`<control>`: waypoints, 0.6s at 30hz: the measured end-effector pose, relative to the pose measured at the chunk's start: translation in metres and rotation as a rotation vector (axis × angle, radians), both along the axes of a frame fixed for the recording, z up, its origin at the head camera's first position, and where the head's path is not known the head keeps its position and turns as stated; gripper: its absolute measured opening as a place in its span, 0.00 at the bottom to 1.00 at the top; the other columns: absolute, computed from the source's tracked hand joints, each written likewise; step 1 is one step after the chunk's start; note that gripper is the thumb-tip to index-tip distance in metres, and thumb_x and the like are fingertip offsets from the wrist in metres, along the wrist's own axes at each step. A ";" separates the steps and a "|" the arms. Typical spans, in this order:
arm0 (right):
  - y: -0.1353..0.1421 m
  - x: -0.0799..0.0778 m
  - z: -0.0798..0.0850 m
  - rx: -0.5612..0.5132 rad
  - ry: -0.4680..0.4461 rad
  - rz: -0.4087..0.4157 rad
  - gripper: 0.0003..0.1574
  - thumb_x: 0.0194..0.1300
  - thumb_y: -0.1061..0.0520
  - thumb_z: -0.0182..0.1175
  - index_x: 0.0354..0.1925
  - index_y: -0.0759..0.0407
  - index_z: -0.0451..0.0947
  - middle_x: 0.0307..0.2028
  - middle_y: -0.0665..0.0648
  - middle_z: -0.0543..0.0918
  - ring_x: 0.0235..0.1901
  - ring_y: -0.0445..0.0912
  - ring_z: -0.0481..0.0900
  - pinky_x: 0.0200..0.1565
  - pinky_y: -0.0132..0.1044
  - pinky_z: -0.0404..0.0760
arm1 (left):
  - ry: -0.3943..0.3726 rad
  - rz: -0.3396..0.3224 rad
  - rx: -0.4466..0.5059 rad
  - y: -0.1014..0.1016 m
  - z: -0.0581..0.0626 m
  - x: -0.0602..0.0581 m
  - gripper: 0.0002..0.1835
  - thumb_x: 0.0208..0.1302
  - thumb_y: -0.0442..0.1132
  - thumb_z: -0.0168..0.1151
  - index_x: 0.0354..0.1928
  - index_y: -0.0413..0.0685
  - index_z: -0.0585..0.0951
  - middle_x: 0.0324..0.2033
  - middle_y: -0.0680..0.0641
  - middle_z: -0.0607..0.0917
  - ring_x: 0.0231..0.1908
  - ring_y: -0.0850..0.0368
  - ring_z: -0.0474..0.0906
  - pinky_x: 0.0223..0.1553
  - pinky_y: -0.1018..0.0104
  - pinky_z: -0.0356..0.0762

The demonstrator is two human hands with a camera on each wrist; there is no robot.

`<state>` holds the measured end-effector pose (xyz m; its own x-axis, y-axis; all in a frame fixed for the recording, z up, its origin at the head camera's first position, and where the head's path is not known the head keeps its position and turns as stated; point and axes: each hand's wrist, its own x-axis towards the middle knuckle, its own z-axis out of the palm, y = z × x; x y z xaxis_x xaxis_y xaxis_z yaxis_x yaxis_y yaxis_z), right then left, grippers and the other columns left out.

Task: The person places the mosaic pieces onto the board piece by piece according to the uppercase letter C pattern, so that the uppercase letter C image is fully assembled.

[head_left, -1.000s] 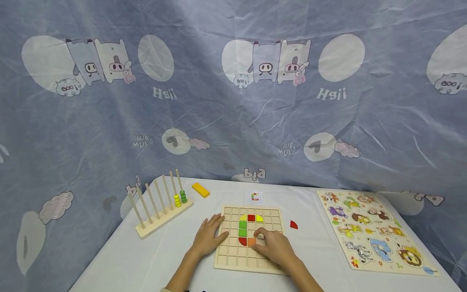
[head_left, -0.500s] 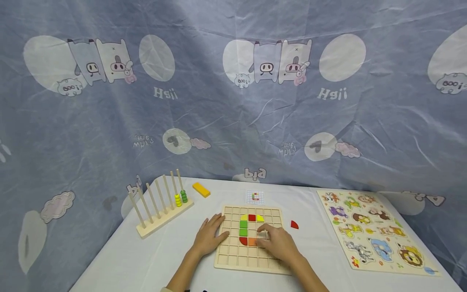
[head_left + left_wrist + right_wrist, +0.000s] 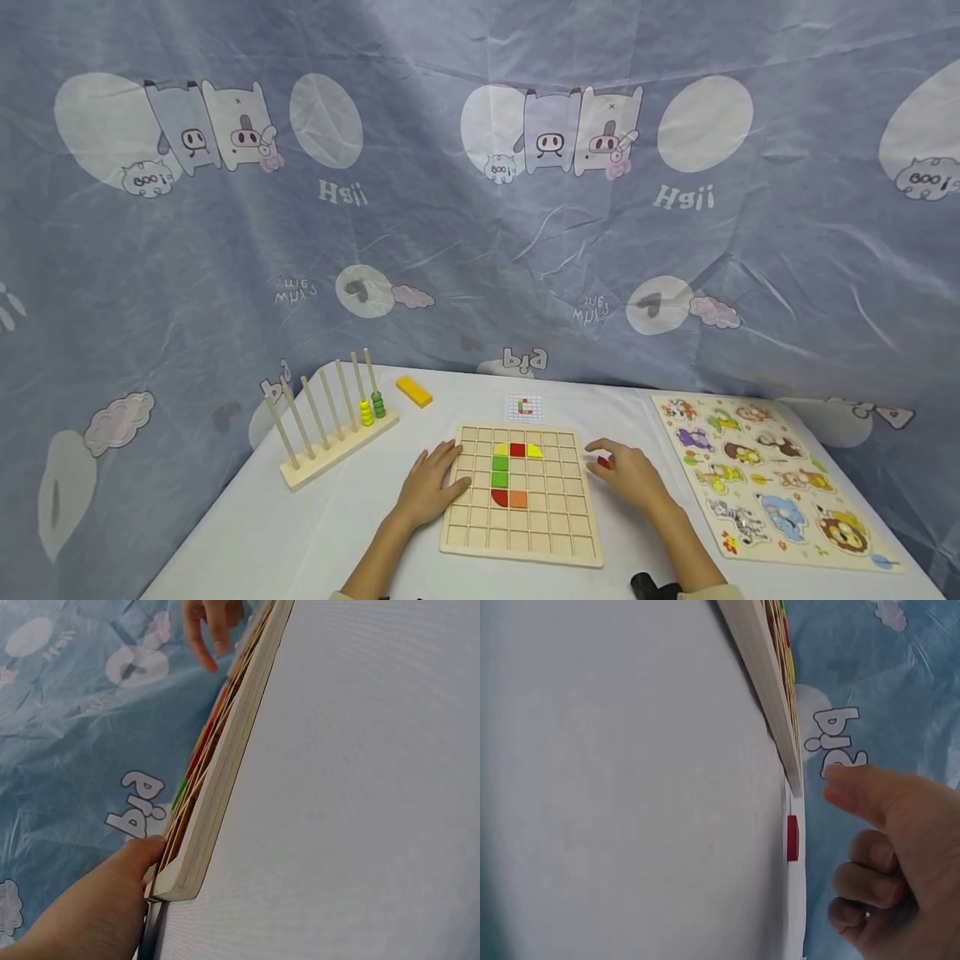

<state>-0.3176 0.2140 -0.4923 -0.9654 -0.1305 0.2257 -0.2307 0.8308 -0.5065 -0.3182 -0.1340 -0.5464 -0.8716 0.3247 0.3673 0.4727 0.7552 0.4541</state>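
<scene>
A wooden grid board lies on the white table. My left hand rests at its left edge, thumb on the board's rim in the left wrist view. Set in the grid are a red square, a yellow piece, green squares, a rounded red piece and an orange square. Right of the board, my right hand hovers with thumb and index finger apart. Beneath these fingers a red quarter-round piece lies on the table, partly hidden in the head view.
A pattern card lies behind the board. To the left stand a wooden peg rack with yellow and green beads and a yellow block. An animal puzzle board lies at the right. A patterned cloth hangs behind.
My right hand has left the orange square and moved right, off the grid board, to over the red quarter-round piece. The left hand has stayed at the board's edge.
</scene>
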 end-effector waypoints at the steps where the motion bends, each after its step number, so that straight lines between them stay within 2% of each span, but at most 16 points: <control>1: 0.003 -0.001 -0.002 0.002 -0.014 0.008 0.18 0.56 0.51 0.65 0.46 0.52 0.80 0.12 0.48 0.62 0.13 0.40 0.55 0.16 0.32 0.55 | 0.002 0.000 0.000 0.000 -0.001 0.000 0.33 0.63 0.56 0.53 0.63 0.42 0.68 0.63 0.42 0.67 0.65 0.45 0.58 0.65 0.45 0.48; 7: 0.015 -0.004 -0.011 -0.001 -0.072 0.049 0.20 0.55 0.53 0.66 0.48 0.53 0.80 0.14 0.48 0.66 0.15 0.41 0.60 0.18 0.33 0.59 | 0.008 0.000 0.004 0.001 -0.002 0.001 0.33 0.62 0.56 0.54 0.63 0.43 0.68 0.63 0.42 0.67 0.65 0.46 0.58 0.65 0.46 0.48; 18: 0.030 -0.003 -0.015 0.006 -0.054 0.037 0.23 0.52 0.51 0.68 0.48 0.52 0.79 0.12 0.48 0.64 0.13 0.40 0.54 0.18 0.33 0.55 | 0.000 0.003 -0.002 -0.001 -0.002 0.000 0.33 0.63 0.57 0.53 0.64 0.44 0.68 0.64 0.43 0.66 0.65 0.47 0.57 0.66 0.47 0.47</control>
<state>-0.3203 0.2441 -0.5077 -0.9706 -0.1679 0.1728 -0.2342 0.8252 -0.5139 -0.3180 -0.1348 -0.5485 -0.8727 0.3227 0.3665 0.4703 0.7575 0.4529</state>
